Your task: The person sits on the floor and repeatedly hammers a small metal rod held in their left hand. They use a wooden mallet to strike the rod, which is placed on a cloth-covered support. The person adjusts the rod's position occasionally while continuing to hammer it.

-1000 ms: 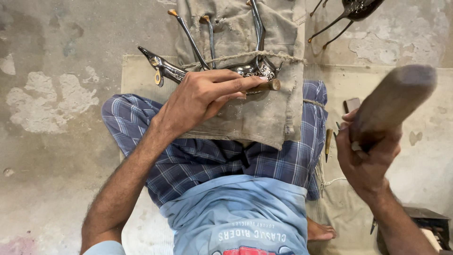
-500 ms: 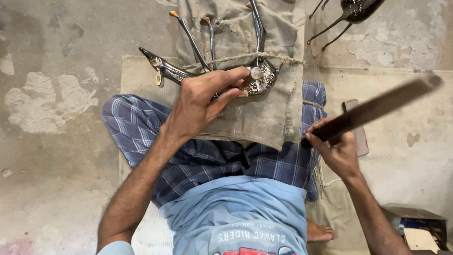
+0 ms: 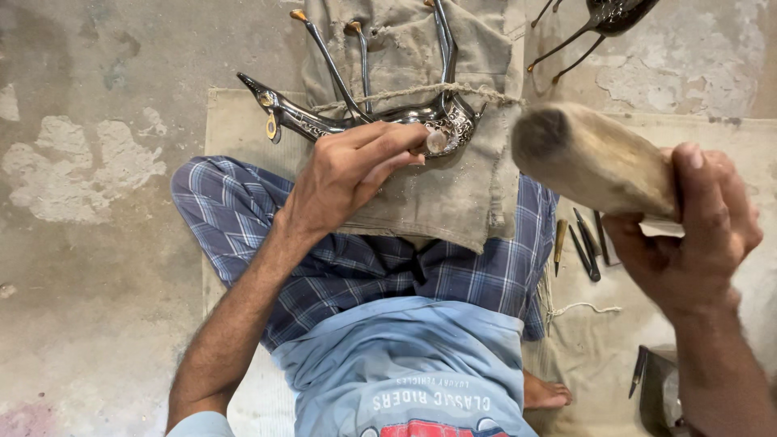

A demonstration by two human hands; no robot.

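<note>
Our left hand [image 3: 344, 174], at centre frame, is closed around a small punch [image 3: 435, 142], its round butt showing just past the fingertips. The punch tip meets a silvery metal figure [image 3: 372, 121] with a long beak pointing upper left and thin legs running to the top edge. A cord [image 3: 421, 91] crosses the figure and binds it to a cloth [image 3: 453, 186] draped over our lap.

Our right hand [image 3: 688, 231], at the right edge, grips a pale wooden mallet [image 3: 591, 158], thumb over the top; its blunt round end is raised, well apart from the punch and blurred.

Below the mallet, several slim dark tools [image 3: 584, 243] lie on a mat [image 3: 591, 348] beside our knee; one has a yellowish handle. A dark box [image 3: 660, 388] sits at the lower right, and we cannot tell what it contains. A second metal figure [image 3: 603, 20] lies at the upper right on the concrete floor [image 3: 89, 243].
</note>
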